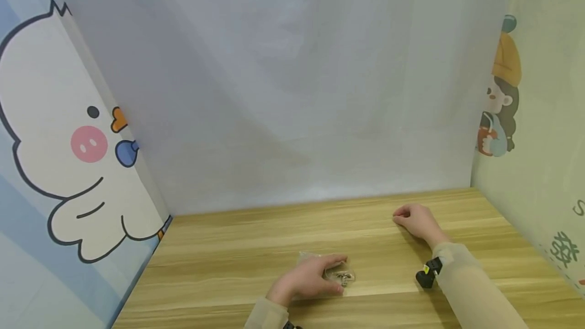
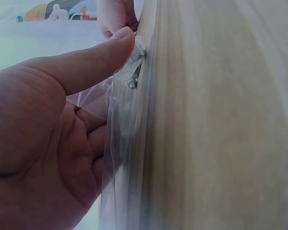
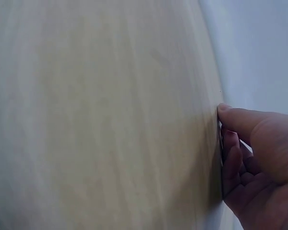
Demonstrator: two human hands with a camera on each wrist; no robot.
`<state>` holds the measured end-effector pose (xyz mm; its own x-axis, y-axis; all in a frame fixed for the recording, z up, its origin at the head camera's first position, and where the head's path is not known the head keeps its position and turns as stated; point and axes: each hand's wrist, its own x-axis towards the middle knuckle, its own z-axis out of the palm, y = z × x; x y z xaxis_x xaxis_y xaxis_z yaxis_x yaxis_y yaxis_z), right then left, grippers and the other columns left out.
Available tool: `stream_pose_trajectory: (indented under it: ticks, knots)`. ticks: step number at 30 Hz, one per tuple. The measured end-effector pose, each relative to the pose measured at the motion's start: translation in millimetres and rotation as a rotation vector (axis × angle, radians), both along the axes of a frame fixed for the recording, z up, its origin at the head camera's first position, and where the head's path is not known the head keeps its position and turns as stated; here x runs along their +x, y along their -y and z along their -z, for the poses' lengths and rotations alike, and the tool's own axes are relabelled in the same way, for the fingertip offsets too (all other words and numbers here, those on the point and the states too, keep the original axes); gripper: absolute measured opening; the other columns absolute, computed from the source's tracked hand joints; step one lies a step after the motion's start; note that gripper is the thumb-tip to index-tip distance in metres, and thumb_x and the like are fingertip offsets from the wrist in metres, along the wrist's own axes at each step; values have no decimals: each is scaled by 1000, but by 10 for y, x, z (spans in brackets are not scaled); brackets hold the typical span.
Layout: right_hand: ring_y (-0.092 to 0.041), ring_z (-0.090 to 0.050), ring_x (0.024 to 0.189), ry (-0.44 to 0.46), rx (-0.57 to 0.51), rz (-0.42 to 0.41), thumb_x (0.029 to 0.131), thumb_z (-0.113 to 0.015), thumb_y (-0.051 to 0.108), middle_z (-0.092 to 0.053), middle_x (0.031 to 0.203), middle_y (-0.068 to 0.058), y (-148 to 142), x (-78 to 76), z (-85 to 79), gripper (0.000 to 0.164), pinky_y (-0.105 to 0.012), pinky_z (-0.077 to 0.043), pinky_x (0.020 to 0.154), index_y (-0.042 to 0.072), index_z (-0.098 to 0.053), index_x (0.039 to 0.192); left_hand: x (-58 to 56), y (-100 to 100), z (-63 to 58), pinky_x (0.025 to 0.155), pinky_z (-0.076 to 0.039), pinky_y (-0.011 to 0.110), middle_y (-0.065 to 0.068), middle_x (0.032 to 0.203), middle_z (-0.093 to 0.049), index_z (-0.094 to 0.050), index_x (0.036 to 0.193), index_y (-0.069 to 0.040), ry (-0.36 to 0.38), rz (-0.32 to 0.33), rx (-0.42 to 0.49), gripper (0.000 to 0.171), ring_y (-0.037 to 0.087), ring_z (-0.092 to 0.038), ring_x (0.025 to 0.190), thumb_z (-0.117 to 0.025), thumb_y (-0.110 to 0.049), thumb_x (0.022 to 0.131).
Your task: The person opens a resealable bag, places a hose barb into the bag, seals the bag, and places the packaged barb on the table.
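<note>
Down low, a wide light-brown wooden desk [image 1: 228,263], with white cloth behind and cartoon walls at both sides. Well apart, two hands. Left hand [image 1: 306,281] flat, fingers straight, pressing down on a small clear plastic bag [image 1: 315,259] near the front of the desk. Right hand [image 1: 418,222] farther back and off to the right, fingers loosely curled, knuckles down on the wood, holding nothing. Inside the bag, tiny shiny metal bits [image 1: 345,277], just beside the left thumb.

Bare table [image 1: 237,248] lies between the left hand [image 1: 306,281] on its plastic bag [image 1: 335,270] and the right hand [image 1: 417,222], seemingly unobstructed.
</note>
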<state>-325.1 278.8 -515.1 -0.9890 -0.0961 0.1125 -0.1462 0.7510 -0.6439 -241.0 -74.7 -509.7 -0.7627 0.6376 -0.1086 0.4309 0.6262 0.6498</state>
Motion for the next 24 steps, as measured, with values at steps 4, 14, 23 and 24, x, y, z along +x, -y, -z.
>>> stream_pose_trajectory:
  ticks: [4, 14, 23, 24]
  knots:
    - [-42, -68, 104, 3, 5, -5, 105, -69, 12, -74, 107, -20, 11, 8, -11, 23, -59, -56, 92, -7, -75, 115, -5, 4, 6, 118, -44, 42, -5, 156, -57, -53, 160, -26, 4, 4, 0, 77, 15, -55, 137, -86, -36, 92]
    - [-42, -68, 105, 5, 17, -4, 105, -69, 12, -75, 107, -19, 3, -23, 23, 21, -59, -55, 94, -6, -75, 113, -21, -2, 10, 117, -44, 40, -7, 155, -58, -53, 159, -27, -16, 14, -8, 77, 14, -55, 138, -87, -36, 91]
    - [-42, -69, 104, -8, 2, -37, 104, -70, 14, -76, 106, -17, -35, -29, 43, 20, -60, -55, 94, -4, -77, 110, -14, -6, -2, 118, -44, 40, -7, 156, -57, -53, 159, -25, -8, 13, -6, 76, 14, -54, 139, -86, -35, 91]
    - [-41, -69, 104, -7, -1, -40, 104, -70, 14, -76, 106, -16, -37, -27, 44, 20, -60, -55, 94, -3, -77, 110, -16, -6, -2, 118, -44, 39, -7, 156, -57, -53, 159, -25, -8, 13, -7, 76, 14, -54, 139, -86, -35, 91]
